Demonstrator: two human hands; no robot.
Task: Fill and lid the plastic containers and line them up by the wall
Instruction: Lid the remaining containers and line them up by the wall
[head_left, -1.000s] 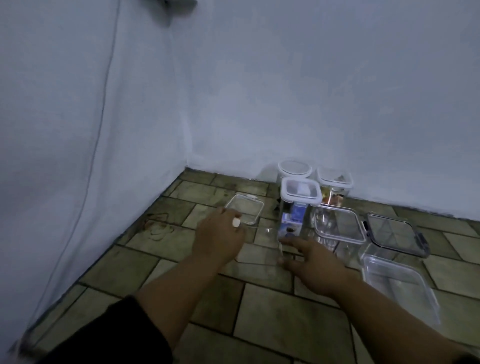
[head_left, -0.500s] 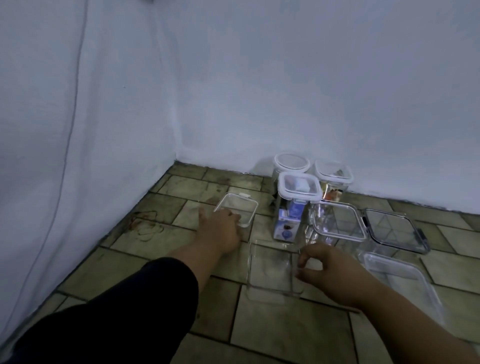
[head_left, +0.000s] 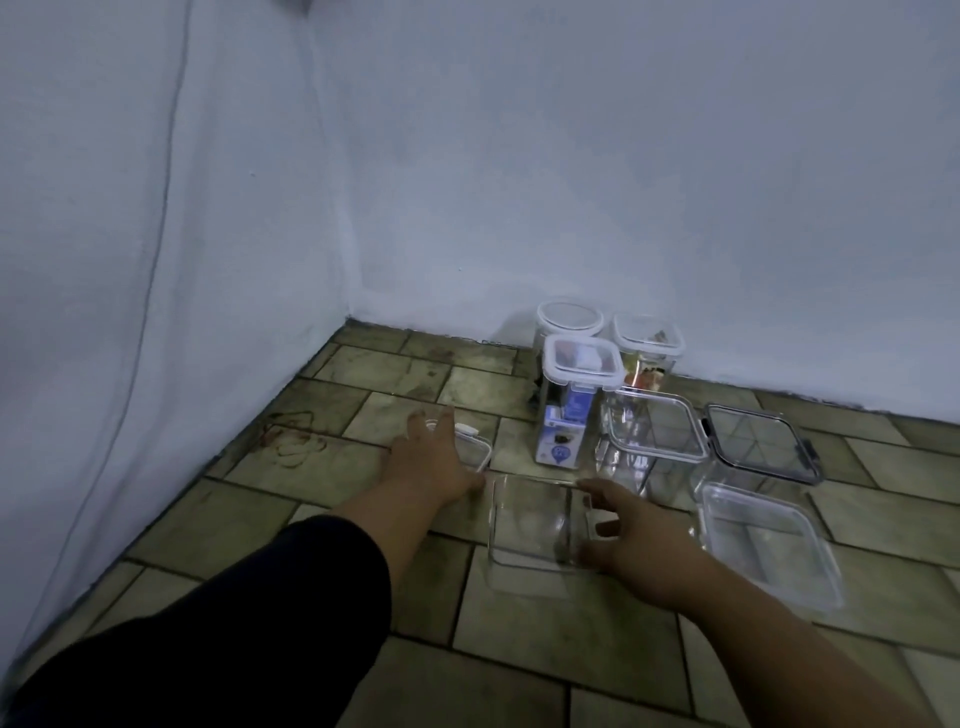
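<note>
An empty clear square container (head_left: 524, 525) stands open on the tiled floor in front of me. My right hand (head_left: 631, 540) grips its right wall, fingers curled over the rim. My left hand (head_left: 428, 460) lies with straight fingers on a loose clear lid with a white rim (head_left: 475, 447), just left of the container. Three lidded tall containers stand by the back wall: a round-lidded one (head_left: 569, 317), one with reddish contents (head_left: 647, 340), and in front one holding a blue pack (head_left: 582, 364).
To the right stand a clear-lidded container (head_left: 652, 428), a dark-rimmed lidded container (head_left: 761, 441) and a shallow clear container (head_left: 763, 540). White walls meet in a corner at the back left. Bare tiles (head_left: 363, 374) lie along the wall left of the lidded containers.
My right hand took hold of the empty container and drew it a little toward me. My left hand slid forward onto the loose lid.
</note>
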